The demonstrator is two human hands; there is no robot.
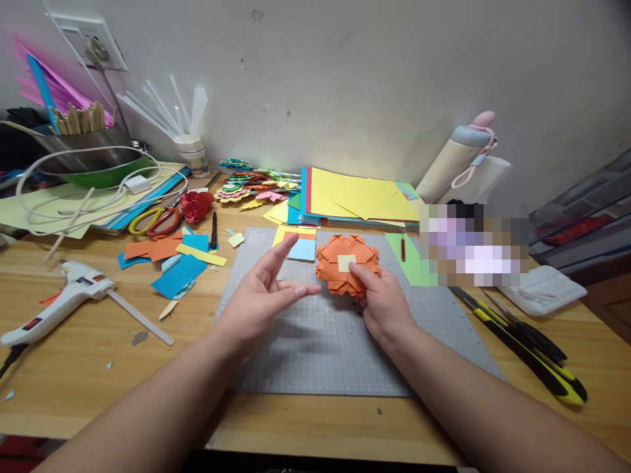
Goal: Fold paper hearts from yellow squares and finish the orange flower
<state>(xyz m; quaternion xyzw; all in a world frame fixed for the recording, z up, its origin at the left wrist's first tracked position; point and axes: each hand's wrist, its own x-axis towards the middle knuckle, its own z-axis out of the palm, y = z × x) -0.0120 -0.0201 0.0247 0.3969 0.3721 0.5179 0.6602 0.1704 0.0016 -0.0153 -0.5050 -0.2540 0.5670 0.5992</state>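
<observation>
An orange folded-paper flower (332, 251) is held up over the grey cutting mat (296, 368) by my right hand (387, 299). My right thumb presses on a small pale yellow paper square (346, 263) at the flower's middle, and the other fingers lie behind it, mostly hidden. On the flower's left side my left hand (261, 292) is open, its fingers spread and nothing in it. The left thumb tip comes close to the flower's edge; I cannot tell if it touches. Yellow, orange and light blue paper pieces (302, 249) lie on the mat behind.
At left rest a white glue gun (73, 299), scissors (155, 220), a red paper rose (196, 205) and paper scraps (180, 274). Coloured sheets (359, 194) and paper flowers (251, 184) stand along the wall. A yellow-black utility knife (527, 355) lies at right, near a bottle (456, 161).
</observation>
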